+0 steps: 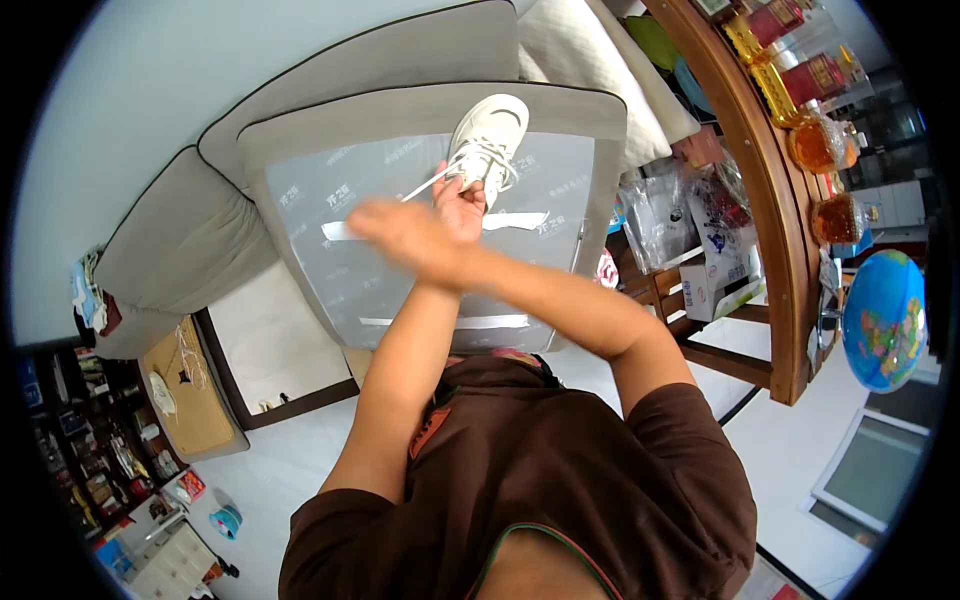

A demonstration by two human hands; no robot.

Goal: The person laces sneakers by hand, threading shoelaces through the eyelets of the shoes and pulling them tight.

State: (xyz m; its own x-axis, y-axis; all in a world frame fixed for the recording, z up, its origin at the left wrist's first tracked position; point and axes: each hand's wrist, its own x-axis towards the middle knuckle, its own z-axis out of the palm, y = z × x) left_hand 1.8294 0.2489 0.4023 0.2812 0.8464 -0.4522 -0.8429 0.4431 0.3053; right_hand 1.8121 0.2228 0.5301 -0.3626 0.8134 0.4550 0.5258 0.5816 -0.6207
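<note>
A white lace-up sneaker (494,125) lies on the grey printed seat panel (540,265), its toe pointing away from me. My left hand (460,208) is palm up at the sneaker's opening, its fingers curled on the shoe near the laces. Crossing over my left forearm, my right hand (400,232) is smeared by motion left of the shoe. A white lace (425,187) stretches from the sneaker down towards my right hand; whether the fingers hold its end is unclear.
Grey sofa cushions (400,60) border the panel at the back and left. On the right stands a wooden table (745,130) with amber bottles (815,145) and a globe (884,320) beside it. Plastic bags (660,220) and a white box (700,290) sit under it.
</note>
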